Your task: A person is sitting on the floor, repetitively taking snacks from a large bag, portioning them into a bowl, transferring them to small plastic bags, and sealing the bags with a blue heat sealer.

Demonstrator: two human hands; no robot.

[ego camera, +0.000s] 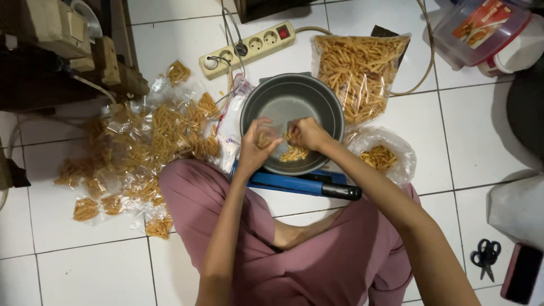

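- Over our pink-clad lap, our left hand (254, 148) pinched a small clear bag open at centre frame.
- Our right hand (306, 134), fingers bunched on snack sticks (293, 152), worked inside the grey pan (292, 122); small pinches would spill less.

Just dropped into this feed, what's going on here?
A person sits on a tiled floor with both hands over a grey round pan. The left hand seems to hold a small clear bag, though it is hard to make out, while the right hand picks up yellow snack sticks from the pan. A heap of small filled bags lies to the left, a large bag of sticks behind the pan, and a blue sealer under it.
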